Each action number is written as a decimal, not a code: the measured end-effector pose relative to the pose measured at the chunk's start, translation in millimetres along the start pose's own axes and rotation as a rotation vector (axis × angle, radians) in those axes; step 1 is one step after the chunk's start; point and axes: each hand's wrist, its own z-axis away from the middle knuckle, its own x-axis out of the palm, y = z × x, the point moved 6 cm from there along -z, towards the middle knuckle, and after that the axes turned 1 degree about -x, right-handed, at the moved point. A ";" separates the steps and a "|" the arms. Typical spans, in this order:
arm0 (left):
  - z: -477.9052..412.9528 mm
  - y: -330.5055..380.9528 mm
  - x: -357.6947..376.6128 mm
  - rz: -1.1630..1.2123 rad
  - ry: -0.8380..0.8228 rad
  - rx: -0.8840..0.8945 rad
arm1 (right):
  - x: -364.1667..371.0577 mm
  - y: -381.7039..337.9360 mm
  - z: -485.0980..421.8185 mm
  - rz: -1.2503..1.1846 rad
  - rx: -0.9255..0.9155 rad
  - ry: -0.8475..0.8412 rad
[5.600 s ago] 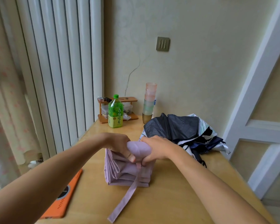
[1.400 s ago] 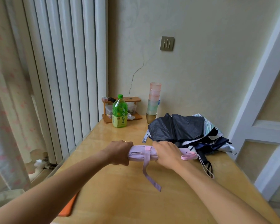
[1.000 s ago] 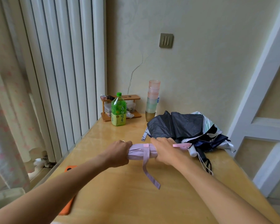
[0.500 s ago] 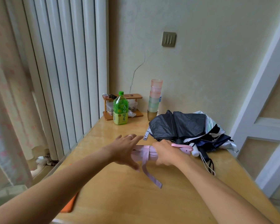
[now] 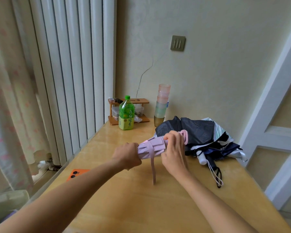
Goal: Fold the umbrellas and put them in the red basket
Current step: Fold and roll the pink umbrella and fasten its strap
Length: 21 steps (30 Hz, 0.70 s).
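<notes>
Lilac, mid-frame: gripping the umbrella with left hand, pinching its far end with right hand, hovering above table, well inside both edges.

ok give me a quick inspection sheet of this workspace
surface: glossy wooden table
job's things: pink umbrella rolled, strap hanging loose; dark umbrellas heaped unfolded behind it; red basket not seen
clutter: green tea bottle, stacked cups, wooden rack at the far end; orange phone at the left edge
hands: left hand and right hand each grip an end of the pink umbrella
cables: nothing seen
surroundings: white ribbed panels and curtain left, wall switch, door frame right
</notes>
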 end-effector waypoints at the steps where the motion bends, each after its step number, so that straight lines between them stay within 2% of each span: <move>1: -1.4 -0.9 -0.8 0.007 0.018 -0.018 | -1.8 0.7 2.6 -0.114 0.093 0.060; 2: -2.2 -1.0 -1.6 0.013 0.034 -0.028 | 1.3 5.4 3.9 -0.270 0.248 0.047; 5: -1.0 0.6 -4.3 0.018 0.077 -0.048 | 37.8 20.1 23.1 -0.806 0.906 -0.244; 6: -0.3 1.2 -4.9 0.020 0.090 -0.055 | 47.5 18.9 31.3 -0.928 1.048 -0.333; 7: 0.5 1.2 -4.9 0.023 0.103 -0.061 | 53.2 17.0 35.8 -0.998 1.113 -0.414; 9: 2.1 0.9 -5.0 0.040 0.125 -0.069 | 57.0 9.9 37.3 -1.025 1.045 -0.562; 11: 3.6 -0.4 -5.1 0.048 0.148 -0.076 | 57.3 2.7 37.5 -1.048 0.924 -0.628; 16: 5.6 -13.3 -7.4 0.050 0.200 -0.129 | 46.0 -3.8 26.6 -1.194 0.712 -0.520; 21: 7.7 -21.7 -3.5 -0.002 0.169 -0.154 | 33.0 -12.4 18.7 -1.159 0.537 -0.597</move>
